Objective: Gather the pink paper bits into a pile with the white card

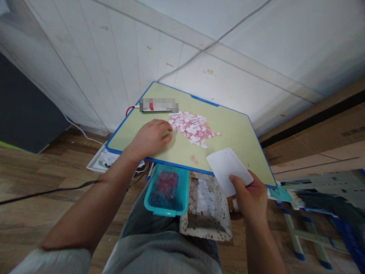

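Note:
My right hand [254, 198] grips a white, round-cornered card [225, 165] by its lower right edge, thumb on top. The card is tilted over the front edge of a pale green board [234, 125] with a blue rim. On the board lies a heap of small white and pink pieces [192, 127]. Beside the heap's left edge rests my left hand [152, 137], its fingers loosely curled and a gap showing between thumb and forefinger. Nothing is visible in that gap. A faint pinkish piece [194, 160] lies alone near the board's front edge.
Below the board's front edge are a teal tub [152, 207] with reddish contents and a speckled tray [205, 230] holding white pieces. A partly blurred-out box [158, 105] lies at the back left. Cardboard [319, 125] leans at right. A cable [219, 40] runs along the wall.

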Demonstrator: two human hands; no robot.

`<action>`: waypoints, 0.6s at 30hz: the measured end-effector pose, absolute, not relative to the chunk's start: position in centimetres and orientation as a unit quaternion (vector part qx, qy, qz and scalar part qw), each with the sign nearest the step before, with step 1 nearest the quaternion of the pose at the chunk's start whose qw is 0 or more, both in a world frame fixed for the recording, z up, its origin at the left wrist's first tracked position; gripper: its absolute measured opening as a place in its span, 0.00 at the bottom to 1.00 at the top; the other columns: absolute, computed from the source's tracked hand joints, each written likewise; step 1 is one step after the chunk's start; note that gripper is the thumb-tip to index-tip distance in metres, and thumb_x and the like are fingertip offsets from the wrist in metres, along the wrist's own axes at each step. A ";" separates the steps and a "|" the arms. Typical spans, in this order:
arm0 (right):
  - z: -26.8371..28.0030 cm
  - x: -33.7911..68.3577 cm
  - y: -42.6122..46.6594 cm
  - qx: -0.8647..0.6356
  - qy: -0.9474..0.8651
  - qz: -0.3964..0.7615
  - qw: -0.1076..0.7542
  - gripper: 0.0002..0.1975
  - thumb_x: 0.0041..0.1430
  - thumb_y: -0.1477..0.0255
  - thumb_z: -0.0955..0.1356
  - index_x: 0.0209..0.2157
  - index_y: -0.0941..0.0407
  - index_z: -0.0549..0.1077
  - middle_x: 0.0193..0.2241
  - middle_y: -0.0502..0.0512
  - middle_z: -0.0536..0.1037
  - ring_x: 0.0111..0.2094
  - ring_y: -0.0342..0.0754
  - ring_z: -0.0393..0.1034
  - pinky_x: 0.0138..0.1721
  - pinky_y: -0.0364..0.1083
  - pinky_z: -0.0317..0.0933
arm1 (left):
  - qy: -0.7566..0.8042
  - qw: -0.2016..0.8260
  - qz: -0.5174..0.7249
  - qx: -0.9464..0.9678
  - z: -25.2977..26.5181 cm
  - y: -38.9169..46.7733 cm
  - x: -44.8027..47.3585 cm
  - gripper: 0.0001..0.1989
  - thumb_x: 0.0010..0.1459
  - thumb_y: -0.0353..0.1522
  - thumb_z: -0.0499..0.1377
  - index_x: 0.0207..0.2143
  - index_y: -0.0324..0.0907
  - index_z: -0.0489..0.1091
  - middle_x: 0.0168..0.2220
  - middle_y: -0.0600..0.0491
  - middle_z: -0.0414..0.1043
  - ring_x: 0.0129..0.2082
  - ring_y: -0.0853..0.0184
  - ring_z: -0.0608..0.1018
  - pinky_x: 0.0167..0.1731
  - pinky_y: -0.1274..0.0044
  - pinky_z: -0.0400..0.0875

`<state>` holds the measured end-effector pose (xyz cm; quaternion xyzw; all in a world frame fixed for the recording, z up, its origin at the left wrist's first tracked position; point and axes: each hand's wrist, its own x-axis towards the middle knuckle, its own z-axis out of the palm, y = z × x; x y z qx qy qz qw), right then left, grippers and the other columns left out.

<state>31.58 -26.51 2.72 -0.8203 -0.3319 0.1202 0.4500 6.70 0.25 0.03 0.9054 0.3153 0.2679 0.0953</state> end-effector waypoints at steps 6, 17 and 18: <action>1.6 27.6 -25.6 -0.780 -0.367 0.188 0.472 0.11 0.57 0.63 0.73 0.31 0.58 0.76 0.23 0.46 0.70 0.25 0.45 0.62 0.26 0.44 0.57 | 0.316 0.092 0.274 0.904 -0.1 0.3 6.8 0.17 0.64 0.35 0.54 0.51 0.40 0.76 0.53 0.44 0.77 0.56 0.55 0.76 0.62 0.63 0.68; 2.0 32.0 -22.9 -0.763 -0.390 0.190 0.479 0.13 0.55 0.61 0.73 0.33 0.58 0.77 0.26 0.48 0.74 0.27 0.46 0.64 0.29 0.44 0.58 | 0.317 0.091 0.268 0.905 0.0 0.3 6.7 0.17 0.64 0.34 0.54 0.50 0.40 0.76 0.53 0.44 0.77 0.56 0.55 0.75 0.62 0.63 0.67; 2.0 32.1 -22.7 -0.764 -0.399 0.200 0.466 0.13 0.56 0.61 0.73 0.33 0.57 0.77 0.25 0.48 0.74 0.27 0.46 0.64 0.28 0.44 0.58 | 0.317 0.095 0.269 0.905 0.0 0.2 6.7 0.17 0.64 0.34 0.54 0.50 0.41 0.77 0.53 0.44 0.77 0.56 0.55 0.75 0.62 0.63 0.67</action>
